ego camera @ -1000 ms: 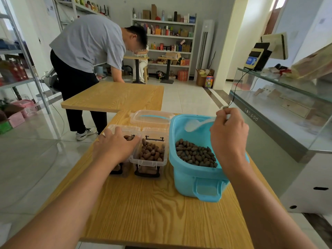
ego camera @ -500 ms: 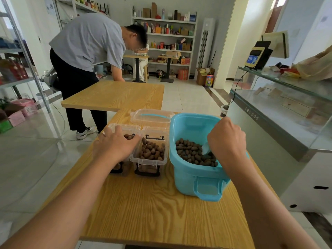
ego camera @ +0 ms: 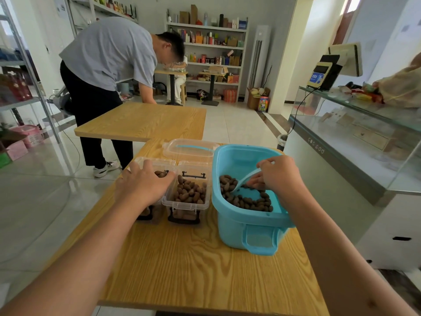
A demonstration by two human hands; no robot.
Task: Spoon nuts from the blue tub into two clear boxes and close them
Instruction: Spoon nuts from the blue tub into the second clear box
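Observation:
The blue tub point(ego camera: 248, 231) stands on the wooden table point(ego camera: 193, 270), with brown nuts point(ego camera: 248, 201) spread over its bottom. Inside it my right hand point(ego camera: 279, 176) grips a pale scoop point(ego camera: 245, 180) whose bowl is down among the nuts. Two clear boxes sit side by side left of the tub. The right box point(ego camera: 188, 193) is open and well filled with nuts. My left hand point(ego camera: 143, 184) rests on top of the left box point(ego camera: 157, 165), covering most of it; a few nuts show inside. A clear lid point(ego camera: 190, 148) lies behind the boxes.
A second wooden table point(ego camera: 145, 120) stands just beyond mine, and a person in a grey shirt point(ego camera: 109, 55) bends over it. A glass display counter point(ego camera: 355, 142) runs along the right. Metal shelving point(ego camera: 25, 87) lines the left wall.
My right hand has come down from above the tub into it, and the scoop now pushes through the nuts, leaving a bare patch. My left hand stays on the left box.

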